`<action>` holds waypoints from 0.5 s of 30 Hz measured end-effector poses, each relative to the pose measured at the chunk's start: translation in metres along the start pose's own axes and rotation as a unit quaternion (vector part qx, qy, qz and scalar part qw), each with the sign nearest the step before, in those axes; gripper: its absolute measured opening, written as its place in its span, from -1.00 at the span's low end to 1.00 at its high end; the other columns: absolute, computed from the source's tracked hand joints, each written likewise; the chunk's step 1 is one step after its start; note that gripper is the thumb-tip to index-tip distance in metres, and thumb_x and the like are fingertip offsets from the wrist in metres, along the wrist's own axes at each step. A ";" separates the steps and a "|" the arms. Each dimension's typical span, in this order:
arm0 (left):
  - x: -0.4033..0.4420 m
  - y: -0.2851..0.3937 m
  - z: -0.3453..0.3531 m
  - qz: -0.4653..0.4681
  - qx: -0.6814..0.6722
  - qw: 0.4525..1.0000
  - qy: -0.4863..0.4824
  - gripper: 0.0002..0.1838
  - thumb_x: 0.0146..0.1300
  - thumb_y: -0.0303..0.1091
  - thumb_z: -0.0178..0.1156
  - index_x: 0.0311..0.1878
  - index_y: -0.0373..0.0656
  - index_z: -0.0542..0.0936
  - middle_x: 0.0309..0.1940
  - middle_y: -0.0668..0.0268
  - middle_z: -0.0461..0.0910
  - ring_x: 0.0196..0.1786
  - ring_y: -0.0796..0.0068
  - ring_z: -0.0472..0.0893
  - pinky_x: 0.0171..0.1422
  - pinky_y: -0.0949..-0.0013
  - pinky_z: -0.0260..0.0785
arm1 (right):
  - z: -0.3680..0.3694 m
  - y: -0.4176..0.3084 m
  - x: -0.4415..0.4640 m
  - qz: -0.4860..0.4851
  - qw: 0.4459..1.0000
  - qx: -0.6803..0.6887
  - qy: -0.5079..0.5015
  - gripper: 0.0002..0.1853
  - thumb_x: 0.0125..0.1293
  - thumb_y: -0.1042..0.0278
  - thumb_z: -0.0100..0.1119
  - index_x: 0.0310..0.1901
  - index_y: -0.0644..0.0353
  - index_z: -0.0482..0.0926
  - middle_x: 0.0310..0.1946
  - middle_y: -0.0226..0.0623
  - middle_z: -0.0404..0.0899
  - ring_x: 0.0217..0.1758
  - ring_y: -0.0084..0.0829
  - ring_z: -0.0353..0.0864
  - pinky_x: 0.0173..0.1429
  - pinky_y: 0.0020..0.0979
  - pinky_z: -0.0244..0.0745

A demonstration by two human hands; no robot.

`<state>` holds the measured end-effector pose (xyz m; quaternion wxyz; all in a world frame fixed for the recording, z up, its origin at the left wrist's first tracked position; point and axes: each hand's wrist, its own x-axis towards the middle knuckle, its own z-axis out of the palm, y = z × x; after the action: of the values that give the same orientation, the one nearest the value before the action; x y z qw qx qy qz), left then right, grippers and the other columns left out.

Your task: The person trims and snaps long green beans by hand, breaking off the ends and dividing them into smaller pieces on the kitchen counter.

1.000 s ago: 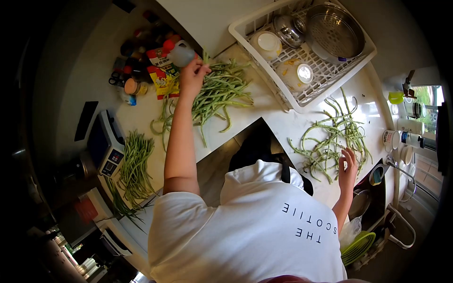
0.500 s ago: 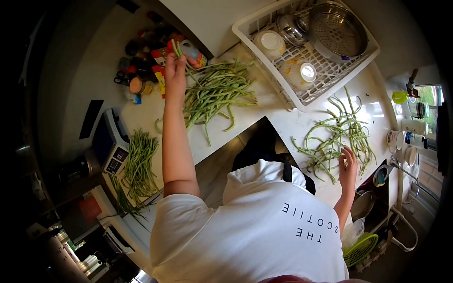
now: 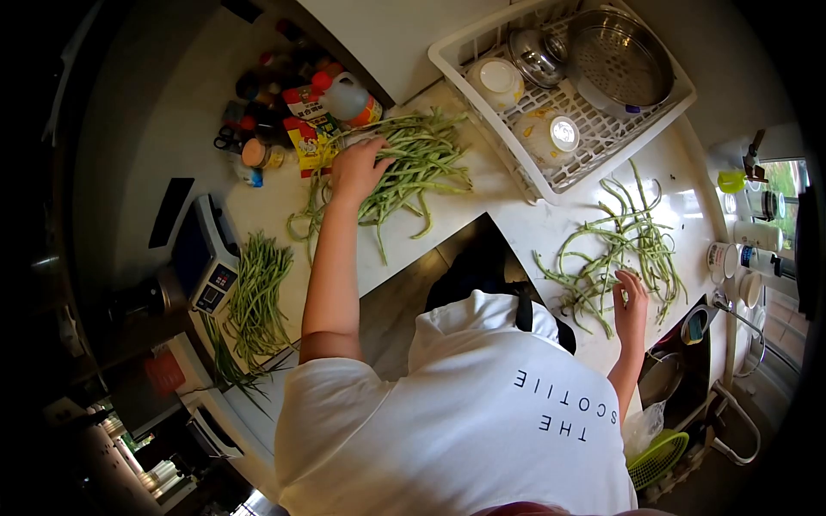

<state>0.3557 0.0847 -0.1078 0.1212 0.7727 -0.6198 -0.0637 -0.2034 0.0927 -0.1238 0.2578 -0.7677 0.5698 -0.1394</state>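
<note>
My left hand (image 3: 357,170) lies over the left side of a large heap of long green beans (image 3: 422,159). Its fingers are apart and bent onto the beans, with the tips partly lost among them. A few bean ends stick out left of my wrist. Over on the right, my right hand (image 3: 632,297) hovers by the near edge of a looser spread of long beans (image 3: 615,241), fingers loosely curved and apart, holding nothing that I can see. A third, neater bunch of green beans (image 3: 258,297) lies at the far left beside a scale.
A white dish rack (image 3: 538,185) holds bowls, a lid and a steamer pan (image 3: 619,64). Seasoning packets (image 3: 310,138), jars and bottles crowd the back left corner. The digital scale (image 3: 206,267) stands left. A sink (image 3: 667,370) with a green basket (image 3: 658,456) is at the right.
My left hand has come down and right from the packets onto the bean heap; the beans it held upright no longer show in it. My right hand has barely moved.
</note>
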 end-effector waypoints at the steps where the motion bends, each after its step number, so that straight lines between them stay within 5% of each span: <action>1: -0.002 -0.003 0.008 0.005 0.006 1.000 -0.013 -0.81 0.19 -0.29 0.29 -0.14 -0.07 0.62 -0.23 0.19 0.66 -0.18 0.06 0.64 -0.14 0.09 0.47 | 0.000 0.001 -0.001 0.001 1.000 0.000 -0.001 -0.73 0.24 0.59 0.14 -0.01 0.26 0.58 -0.01 -0.17 0.62 -0.06 -0.17 0.63 0.14 -0.21 0.44; 4: -0.003 -0.009 0.008 0.003 0.008 1.000 -0.028 -0.80 0.19 -0.32 0.28 -0.11 -0.05 0.60 -0.21 0.23 0.66 -0.18 0.08 0.63 -0.10 0.08 0.47 | -0.002 0.002 0.000 0.017 1.000 -0.001 -0.008 -0.73 0.24 0.59 0.14 0.00 0.24 0.58 -0.03 -0.18 0.63 -0.07 -0.18 0.63 0.14 -0.20 0.42; 9: -0.002 -0.011 -0.031 -0.045 0.079 0.988 0.124 -0.71 0.25 -0.46 0.18 0.03 -0.10 0.46 0.02 0.15 0.54 0.01 0.05 0.56 0.01 0.06 0.42 | -0.004 0.003 -0.003 0.030 0.999 0.010 -0.005 -0.72 0.24 0.57 0.14 0.00 0.23 0.59 -0.09 -0.17 0.64 -0.08 -0.16 0.62 0.18 -0.19 0.38; 15: -0.018 -0.008 -0.039 -0.003 0.003 0.989 0.150 -0.69 0.24 -0.46 0.18 0.02 -0.12 0.38 0.00 0.11 0.51 0.01 0.03 0.55 0.01 0.06 0.40 | 0.000 0.005 -0.002 0.029 0.999 -0.001 -0.031 -0.72 0.25 0.57 0.13 0.00 0.22 0.59 -0.14 -0.19 0.64 -0.06 -0.18 0.61 0.20 -0.20 0.36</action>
<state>0.3693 0.1078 -0.0733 0.2105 0.7755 -0.5927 0.0542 -0.2084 0.0930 -0.1263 0.2782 -0.7552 0.5837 -0.1074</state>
